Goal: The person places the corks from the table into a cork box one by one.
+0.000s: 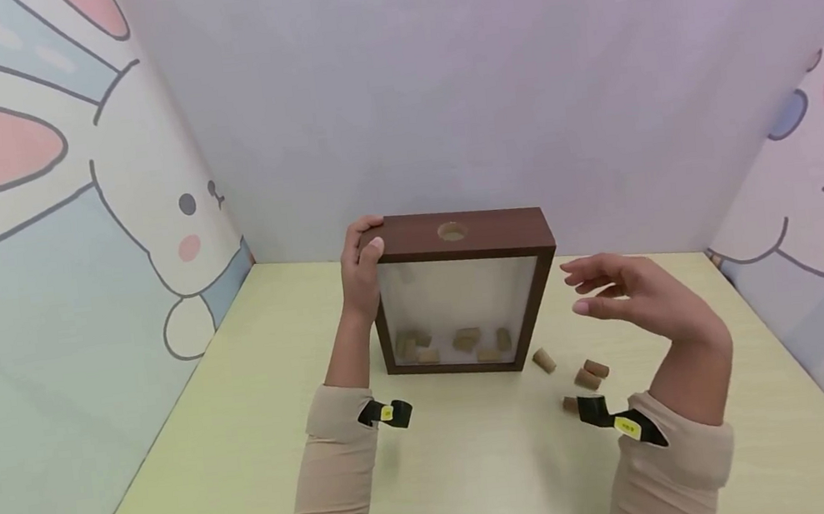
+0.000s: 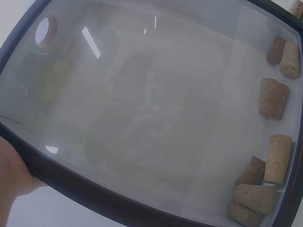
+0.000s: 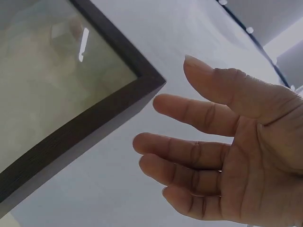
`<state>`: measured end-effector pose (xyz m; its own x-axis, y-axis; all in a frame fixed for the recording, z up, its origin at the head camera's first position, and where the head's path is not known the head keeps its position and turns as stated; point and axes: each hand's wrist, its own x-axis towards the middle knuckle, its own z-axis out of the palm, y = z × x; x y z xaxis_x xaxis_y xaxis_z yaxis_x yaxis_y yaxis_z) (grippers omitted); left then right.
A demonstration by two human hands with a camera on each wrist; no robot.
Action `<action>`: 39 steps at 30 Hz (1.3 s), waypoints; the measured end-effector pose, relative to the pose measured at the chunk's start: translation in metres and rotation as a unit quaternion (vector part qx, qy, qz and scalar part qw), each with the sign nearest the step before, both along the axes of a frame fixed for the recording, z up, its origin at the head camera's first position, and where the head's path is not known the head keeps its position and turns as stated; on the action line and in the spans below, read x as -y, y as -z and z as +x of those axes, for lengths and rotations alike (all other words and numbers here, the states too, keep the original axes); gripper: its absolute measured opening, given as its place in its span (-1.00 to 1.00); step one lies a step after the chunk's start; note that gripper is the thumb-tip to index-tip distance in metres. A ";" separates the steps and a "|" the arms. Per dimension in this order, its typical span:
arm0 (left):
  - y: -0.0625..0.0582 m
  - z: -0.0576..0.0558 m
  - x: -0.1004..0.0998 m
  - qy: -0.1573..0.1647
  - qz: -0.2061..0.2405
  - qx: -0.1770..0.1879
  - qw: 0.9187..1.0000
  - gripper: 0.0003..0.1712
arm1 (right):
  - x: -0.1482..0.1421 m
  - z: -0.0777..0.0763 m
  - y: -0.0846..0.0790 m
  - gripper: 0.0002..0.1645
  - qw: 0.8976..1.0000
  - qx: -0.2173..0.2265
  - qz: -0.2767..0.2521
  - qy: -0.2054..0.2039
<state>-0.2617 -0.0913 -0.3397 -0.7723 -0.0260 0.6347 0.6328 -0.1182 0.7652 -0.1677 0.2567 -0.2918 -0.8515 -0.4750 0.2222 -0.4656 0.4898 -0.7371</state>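
Note:
A dark brown wooden shadow box (image 1: 466, 234) with a clear front stands upright on the table, a round hole in its top. Several corks (image 1: 466, 339) lie along its bottom inside, and they show close up in the left wrist view. My left hand (image 1: 362, 270) grips the box's upper left corner, thumb in front and fingers over the top. To the right of the box my right hand (image 1: 630, 293) hangs in the air with nothing in it, fingers loosely bent. The right wrist view shows its bare palm (image 3: 246, 175) beside a corner of the frame.
Several loose corks (image 1: 589, 377) lie on the pale yellow table (image 1: 464, 469) to the right of the box, one partly hidden by the right wrist strap (image 1: 618, 421). A plain wall (image 1: 456, 101) rises behind, with cartoon-printed walls (image 1: 72, 326) at both sides.

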 end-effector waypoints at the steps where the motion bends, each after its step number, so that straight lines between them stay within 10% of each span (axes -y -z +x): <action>1: 0.000 0.000 0.000 0.000 0.000 0.001 1.000 -0.43 | -0.002 -0.002 0.007 -0.49 1.000 0.010 -0.004 0.004; 16: 0.001 0.000 0.001 0.003 0.000 0.010 1.000 -0.47 | -0.012 -0.028 0.109 -0.47 0.985 0.163 -0.047 0.034; 39: 0.001 -0.001 0.000 0.002 0.002 0.004 1.000 -0.42 | -0.002 -0.054 0.166 -0.54 0.971 0.214 0.029 0.104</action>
<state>-0.2627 -0.0909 -0.3406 -0.7773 -0.0256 0.6286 0.6264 -0.1246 0.7695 -0.2214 0.2591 -0.4575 -0.9390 -0.2838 -0.1945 -0.0095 0.5865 -0.8099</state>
